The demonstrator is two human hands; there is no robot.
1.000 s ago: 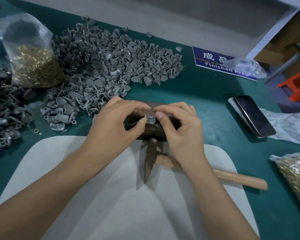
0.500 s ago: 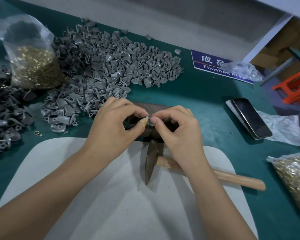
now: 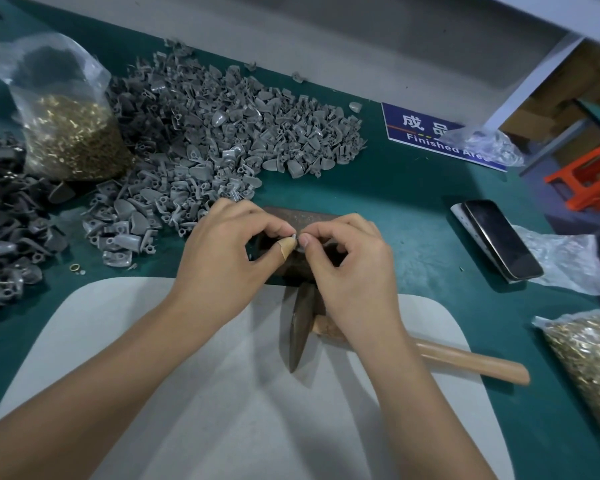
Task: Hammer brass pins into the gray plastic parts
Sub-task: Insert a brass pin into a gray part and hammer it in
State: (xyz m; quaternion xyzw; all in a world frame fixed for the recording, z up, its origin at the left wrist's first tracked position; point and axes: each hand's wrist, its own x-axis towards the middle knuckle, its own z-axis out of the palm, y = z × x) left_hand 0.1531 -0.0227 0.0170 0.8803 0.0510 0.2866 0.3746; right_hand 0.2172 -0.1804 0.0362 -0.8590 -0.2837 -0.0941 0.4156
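Centrally, left hand (image 3: pixel 229 258) and right hand (image 3: pixel 354 268) together pinch one small gray part (image 3: pixel 294 237) above a rusty block (image 3: pixel 302 220); hammer (image 3: pixel 300 327) below; gray parts pile (image 3: pixel 229 133) upper left.

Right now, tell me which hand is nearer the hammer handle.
Right. The right hand sits directly above the head end of the hammer handle, its wrist crossing over it. The left hand is off to the handle's left, beyond the hammer head.
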